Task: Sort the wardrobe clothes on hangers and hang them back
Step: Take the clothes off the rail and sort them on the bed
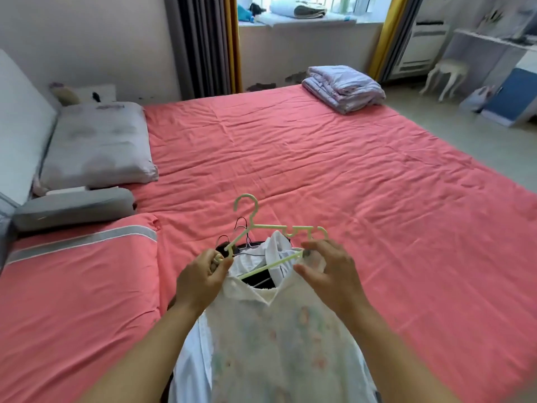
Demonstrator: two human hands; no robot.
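Coral bedsheet (319, 158) fills the room, clothes pile at its near edge. On the pile, floral shirt (276, 338) lies collar-up with green hanger (261, 242) half in the neckline. Left hand (200, 280) pinches the hanger's end, right hand (328, 274) pinches the shirt shoulder, likely seating the shirt onto it.

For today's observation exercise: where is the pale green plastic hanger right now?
In the head view, the pale green plastic hanger sits low centre over the pink bed sheet, held between the left hand and right hand.
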